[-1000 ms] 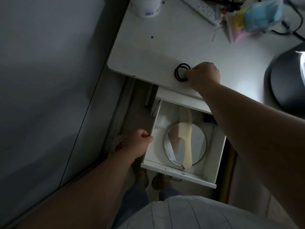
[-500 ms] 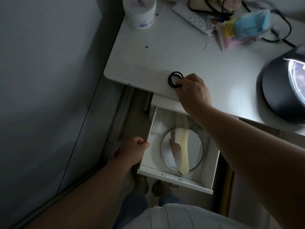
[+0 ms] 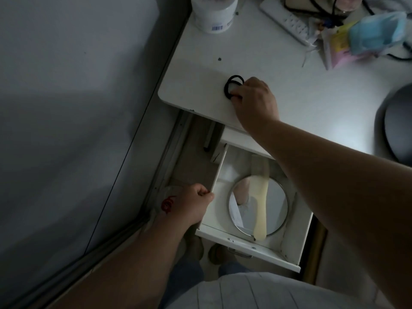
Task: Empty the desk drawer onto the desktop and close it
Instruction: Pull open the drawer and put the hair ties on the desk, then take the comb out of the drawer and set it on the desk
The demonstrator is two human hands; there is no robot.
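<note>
The white drawer (image 3: 249,243) stands pulled out below the white desktop (image 3: 200,70). My left hand (image 3: 193,205) grips the drawer's left side wall. Inside lie a round mirror (image 3: 276,206) and, across it, a cream comb (image 3: 261,210); some paper shows under the mirror's left edge. On the desktop near its front edge lie black hair ties (image 3: 233,84). My right hand (image 3: 256,100) rests on the desktop with its fingertips on the hair ties; my forearm hides the drawer's back right part.
A white jar (image 3: 214,13) stands at the desk's back left. A remote control (image 3: 287,21), cables, and a bag with a blue mask (image 3: 374,34) crowd the back. A dark round lamp (image 3: 396,121) sits at the right edge. A grey wall is left.
My right hand has stayed at the hair ties on the desktop, drawing back slightly toward the front edge. My left hand keeps its hold on the drawer. The view shifted a little.
</note>
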